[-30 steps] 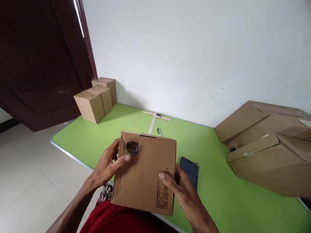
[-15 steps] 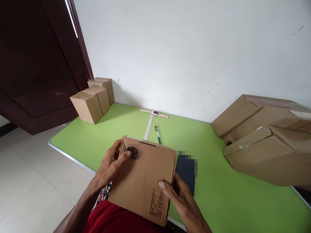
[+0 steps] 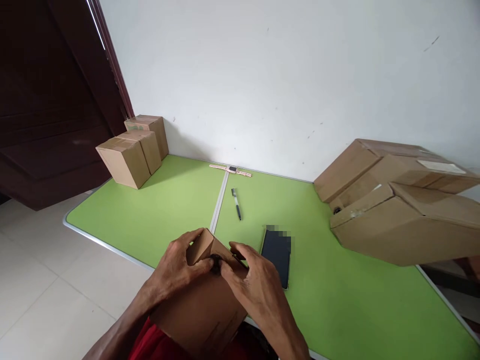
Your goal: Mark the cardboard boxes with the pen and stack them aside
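Observation:
A brown cardboard box [image 3: 202, 312] is tilted over my lap at the table's front edge. A dark-rimmed round hole [image 3: 216, 263] shows near its far end. My left hand [image 3: 183, 262] grips the far left corner, with its thumb at the hole's left rim. From the other side my right hand [image 3: 251, 275] holds the far right edge, its thumb reaching to the hole's right rim. Both hands partly cover the hole, so what lies inside it cannot be seen. Beyond the box, a pen [image 3: 236, 204] lies on the green table [image 3: 180, 200].
Right of my right hand lies a dark phone-like slab [image 3: 276, 255]. A pink-strapped watch [image 3: 232, 169] rests by the wall. Small cardboard boxes [image 3: 129, 162] stand at the back left, larger cardboard boxes [image 3: 408, 225] at the right. A dark door [image 3: 48, 100] is at far left.
My right hand has moved from the box's lower right side up to the hole. The box has turned and tilted, and the view has shifted slightly right.

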